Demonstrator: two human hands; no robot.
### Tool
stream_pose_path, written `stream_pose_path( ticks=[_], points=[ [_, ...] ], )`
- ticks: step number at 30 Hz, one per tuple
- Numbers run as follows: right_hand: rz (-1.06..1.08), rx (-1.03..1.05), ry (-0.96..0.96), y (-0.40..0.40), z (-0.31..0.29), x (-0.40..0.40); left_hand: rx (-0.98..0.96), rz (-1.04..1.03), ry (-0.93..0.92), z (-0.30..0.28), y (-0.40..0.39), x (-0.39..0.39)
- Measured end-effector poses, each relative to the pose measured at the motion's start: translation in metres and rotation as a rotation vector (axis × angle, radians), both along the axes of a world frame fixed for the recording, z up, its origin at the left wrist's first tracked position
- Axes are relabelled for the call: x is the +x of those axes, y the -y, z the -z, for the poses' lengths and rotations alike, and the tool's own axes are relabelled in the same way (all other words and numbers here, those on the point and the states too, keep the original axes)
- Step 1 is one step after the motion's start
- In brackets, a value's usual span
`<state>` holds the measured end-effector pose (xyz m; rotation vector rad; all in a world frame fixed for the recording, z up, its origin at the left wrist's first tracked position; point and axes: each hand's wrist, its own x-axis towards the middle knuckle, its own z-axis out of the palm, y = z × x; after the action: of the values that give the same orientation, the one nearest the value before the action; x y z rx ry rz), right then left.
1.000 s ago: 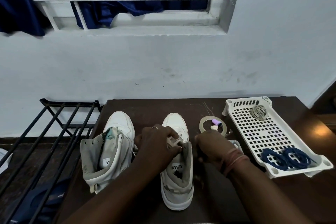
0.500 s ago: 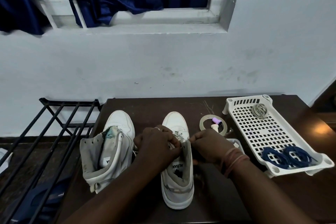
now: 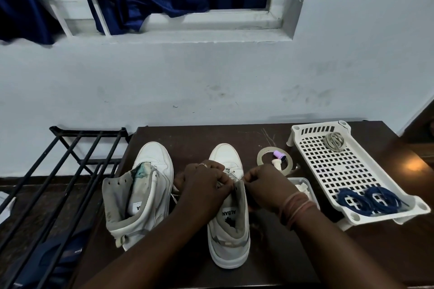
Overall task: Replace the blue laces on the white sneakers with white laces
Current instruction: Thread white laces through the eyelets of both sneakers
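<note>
On sneaker (image 3: 229,225) tongue, label "ALBAN"

white sneakers (image 3: 229,230) upright, blue laces (image 3: 371,202) coiled

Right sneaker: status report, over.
Both hands, left and right, pinching white lace at right sneaker collar. Blue laces in tray. Nothing blocking.
</note>
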<state>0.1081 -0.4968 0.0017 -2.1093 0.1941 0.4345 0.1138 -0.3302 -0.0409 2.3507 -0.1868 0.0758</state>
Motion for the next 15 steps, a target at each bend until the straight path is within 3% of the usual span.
stream_pose_path(
  ticks=[2,5,6,7,9,11,13,15],
  points=[
    [-0.033,-0.002,-0.009,-0.001,0.003,0.003,-0.008,0.003,-0.012,-0.001,-0.001,-0.001],
    [-0.299,-0.331,-0.007,0.001,-0.005,0.005,0.053,-0.067,-0.008,-0.01,-0.004,-0.007],
    [-0.316,-0.347,0.014,0.006,-0.005,0.008,0.076,-0.105,-0.031,-0.014,-0.004,-0.009],
    [-0.249,-0.264,0.034,0.009,-0.009,0.01,0.091,-0.134,-0.063,-0.015,-0.005,-0.01],
    [0.078,0.167,-0.043,0.021,-0.018,0.017,0.094,-0.157,-0.1,-0.014,-0.007,-0.012],
    [0.457,0.568,0.079,0.035,-0.025,0.026,0.08,-0.174,-0.112,-0.012,-0.009,-0.012],
    [0.662,0.646,0.316,0.046,-0.034,0.032,0.046,-0.2,-0.148,-0.01,-0.01,-0.012],
    [0.624,0.5,0.433,0.05,-0.036,0.031,0.01,-0.201,-0.172,-0.007,-0.009,-0.011]
  ],
)
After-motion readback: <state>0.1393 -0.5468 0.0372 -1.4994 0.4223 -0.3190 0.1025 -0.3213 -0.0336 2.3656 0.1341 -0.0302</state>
